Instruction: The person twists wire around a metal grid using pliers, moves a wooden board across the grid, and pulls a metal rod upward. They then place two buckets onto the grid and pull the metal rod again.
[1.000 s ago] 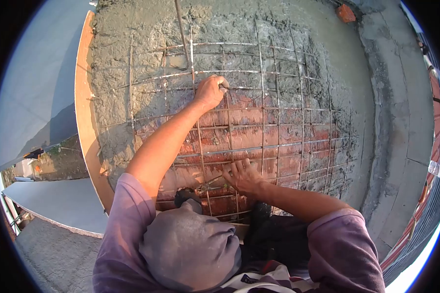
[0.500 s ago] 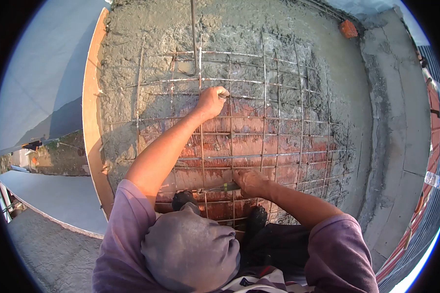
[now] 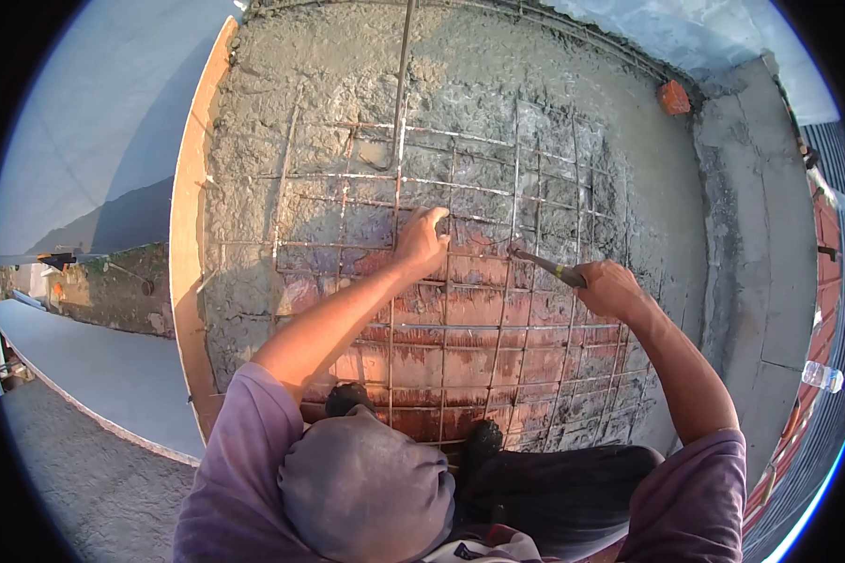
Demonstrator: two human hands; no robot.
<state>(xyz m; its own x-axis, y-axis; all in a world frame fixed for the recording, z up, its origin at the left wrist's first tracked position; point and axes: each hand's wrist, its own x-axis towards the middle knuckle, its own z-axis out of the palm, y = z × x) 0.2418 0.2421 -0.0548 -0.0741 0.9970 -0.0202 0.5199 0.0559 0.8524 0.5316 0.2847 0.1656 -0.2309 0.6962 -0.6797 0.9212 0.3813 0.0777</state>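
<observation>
A grid of steel reinforcing bars (image 3: 446,327) lies over reddish sheeting and rough wet concrete. My left hand (image 3: 422,246) is over the grid's middle, fingers curled around something small and dark that I cannot make out. To its right, my right hand (image 3: 612,289) grips what looks like a pair of pincers (image 3: 556,269) with a yellow-green band on the handle. The tool points left, its tip at a bar crossing. Whether the jaws hold wire is too small to tell.
Wet concrete (image 3: 329,56) surrounds the grid, with a wooden board (image 3: 190,216) along its left edge. A long thin rod (image 3: 406,56) stands at the far side. Near the right kerb (image 3: 756,216) are a brick piece (image 3: 672,98) and a plastic bottle (image 3: 821,376).
My right hand has moved away from my body and to the right, bringing the pincers up to a bar crossing. My left hand sits slightly lower and further right in view.
</observation>
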